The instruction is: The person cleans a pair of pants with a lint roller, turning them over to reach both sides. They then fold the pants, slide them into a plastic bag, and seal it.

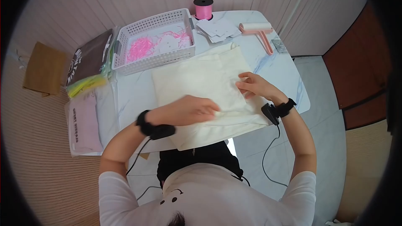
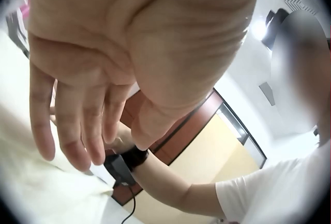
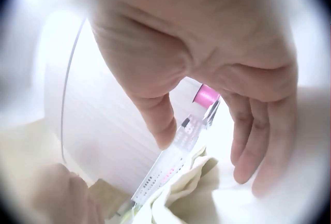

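A cream fabric garment lies spread and partly folded on the marbled table, its near edge reaching the table's front side. Over its lower middle is my left hand, with fingers extended and nothing held. The left wrist view shows that palm facing the camera, loose fingers pointing down towards the cream fabric. At the garment's right side hovers my right hand. In the right wrist view, its thumb and fingers are spread apart with a gap between them, above raised folds of the fabric.
Behind the garment stands a white perforated basket with pink paper shreds. A pink ribbon spool, white cards and a lint roller lie at the back. Bagged dark clothing and a pink package are at left.
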A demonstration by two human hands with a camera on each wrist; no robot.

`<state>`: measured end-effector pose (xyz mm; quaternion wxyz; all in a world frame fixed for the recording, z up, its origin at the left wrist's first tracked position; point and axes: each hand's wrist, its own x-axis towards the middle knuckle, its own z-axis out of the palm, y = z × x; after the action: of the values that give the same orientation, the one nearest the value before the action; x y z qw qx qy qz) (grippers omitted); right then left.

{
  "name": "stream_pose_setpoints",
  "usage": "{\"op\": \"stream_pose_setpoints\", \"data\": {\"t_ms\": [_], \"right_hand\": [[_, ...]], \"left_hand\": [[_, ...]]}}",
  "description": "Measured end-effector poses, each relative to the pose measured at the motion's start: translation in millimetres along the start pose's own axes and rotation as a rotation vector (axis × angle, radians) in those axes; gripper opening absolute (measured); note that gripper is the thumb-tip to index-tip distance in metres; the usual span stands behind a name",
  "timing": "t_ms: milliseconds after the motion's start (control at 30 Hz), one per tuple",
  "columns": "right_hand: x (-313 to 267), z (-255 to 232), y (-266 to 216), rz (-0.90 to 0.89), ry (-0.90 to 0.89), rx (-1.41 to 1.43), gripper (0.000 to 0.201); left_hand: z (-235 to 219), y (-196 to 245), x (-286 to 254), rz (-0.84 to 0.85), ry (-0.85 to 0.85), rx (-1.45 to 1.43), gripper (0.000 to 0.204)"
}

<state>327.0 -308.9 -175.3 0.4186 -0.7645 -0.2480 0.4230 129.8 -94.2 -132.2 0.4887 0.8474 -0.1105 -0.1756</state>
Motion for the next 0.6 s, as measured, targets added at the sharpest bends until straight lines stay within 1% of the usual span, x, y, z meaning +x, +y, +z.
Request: {"op": "stream_pose_setpoints", "data": {"t_ms": [33,100,167,200,267,300,367,400,467,533,567,600], "right_hand": [[6.4,2.0,-3.3,0.013,-0.004,-0.053,0.074],[17.1,5.3,-9.7,0.04,-0.015,-0.168,0.08],[24.9,12.1,-6.6,-0.018,-0.034,-0.22,0.08],[30.3,15.9,-3.2,-0.046,-0.047,-0.248,0.08],[44.2,24.3,9.3,-0.152,-0.081,-0.115,0.071],[44.8,31.0,7.1,-0.199,-0.101,-0.046,0.067],[48.7,38.6,-4.6,-0.186,-0.079,0.145,0.059],[45.9,43.1,-22.8,-0.178,-0.067,0.238,0.055],[25.2,57.0,-82.6,-0.296,-0.192,0.368,0.047],[35.9,84.3,-117.5,-0.349,-0.277,0.37,0.043],[28.0,100.9,-144.6,-0.347,-0.262,0.294,0.051],[22.2,121.0,-169.3,-0.346,-0.247,0.218,0.059]], "left_hand": [[-9.6,-3.6,-14.8,-0.054,0.063,0.024,0.031],[-20.1,-22.2,-43.0,-0.11,0.283,-0.032,0.03],[-28.6,-40.4,-70.0,-0.252,0.413,-0.153,0.032],[-28.2,-46.2,-82.1,-0.298,0.448,-0.187,0.033],[-23.8,-53.8,-101.1,-0.395,0.516,-0.263,0.034],[-21.2,-55.0,-105.4,-0.408,0.521,-0.29,0.035],[-12.7,-57.8,-117.8,-0.443,0.53,-0.35,0.037],[-8.0,-57.2,-120.5,-0.424,0.589,-0.4,0.038],[-2.9,-53.6,-118.8,-0.38,0.707,-0.488,0.039],[-5.1,-66.9,-119.5,-0.228,0.755,-0.846,0.048],[-6.1,-71.6,-122.5,-0.146,0.774,-1.021,0.053],[-6.5,-71.9,-127.9,-0.118,0.824,-1.003,0.056]]}}
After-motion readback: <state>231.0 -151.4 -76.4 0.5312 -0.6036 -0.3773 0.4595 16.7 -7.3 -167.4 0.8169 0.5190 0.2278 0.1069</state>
